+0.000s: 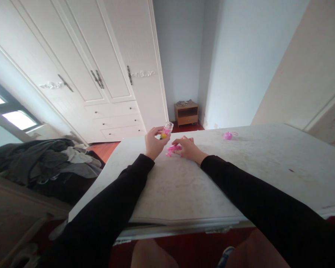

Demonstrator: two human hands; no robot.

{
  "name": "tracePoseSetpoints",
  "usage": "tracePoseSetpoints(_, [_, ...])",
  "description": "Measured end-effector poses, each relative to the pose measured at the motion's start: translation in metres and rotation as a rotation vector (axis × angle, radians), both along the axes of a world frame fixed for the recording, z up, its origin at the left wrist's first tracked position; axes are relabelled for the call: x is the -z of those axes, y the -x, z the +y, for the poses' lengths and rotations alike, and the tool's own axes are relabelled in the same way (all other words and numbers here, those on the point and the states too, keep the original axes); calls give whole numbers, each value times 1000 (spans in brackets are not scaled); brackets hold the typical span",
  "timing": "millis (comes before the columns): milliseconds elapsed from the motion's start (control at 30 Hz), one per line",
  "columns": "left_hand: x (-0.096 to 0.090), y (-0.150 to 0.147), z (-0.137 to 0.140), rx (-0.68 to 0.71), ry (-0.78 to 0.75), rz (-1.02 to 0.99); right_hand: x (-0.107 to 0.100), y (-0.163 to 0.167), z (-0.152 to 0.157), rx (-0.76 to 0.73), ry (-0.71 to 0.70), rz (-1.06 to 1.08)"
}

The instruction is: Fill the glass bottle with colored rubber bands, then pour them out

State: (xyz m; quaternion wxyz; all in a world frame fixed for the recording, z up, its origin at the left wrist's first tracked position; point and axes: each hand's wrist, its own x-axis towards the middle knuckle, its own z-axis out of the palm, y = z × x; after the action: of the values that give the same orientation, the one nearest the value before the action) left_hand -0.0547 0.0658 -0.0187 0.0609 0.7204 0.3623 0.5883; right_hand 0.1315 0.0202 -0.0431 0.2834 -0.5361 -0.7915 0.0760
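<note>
My left hand (pixel 154 143) is closed around a small clear bottle (pixel 168 129), held tilted just above the table. Pink and yellow bits show through its wall. Close by on the right, my right hand (pixel 189 149) reaches down to the tabletop, its fingers bent together over a little heap of pink pieces (pixel 173 149). The fingertips touch the heap; exactly which pieces they pinch is too small to tell. Farther right on the table lies a round pink lid (pixel 227 136) with a loop strap.
Both forearms reach over a pale, marbled table (pixel 184 193). Dark and grey clothes (pixel 44 160) are piled at the left. Beyond the table are a white wardrobe (pixel 120 111) and a small wooden nightstand (pixel 186 113). A small dark mark (pixel 291 170) shows on the tabletop at the right.
</note>
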Motion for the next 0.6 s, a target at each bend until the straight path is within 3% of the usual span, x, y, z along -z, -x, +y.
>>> tracePoseSetpoints(267, [1, 3, 2, 19, -10, 10, -4, 0, 0, -48, -48, 78])
tracePoseSetpoints(433, [-1, 11, 7, -14, -6, 89, -6, -9, 2, -105, -86, 355])
tracePoseSetpoints(600, [-4, 15, 6, -106, -52, 312, -3, -12, 6, -85, -131, 586])
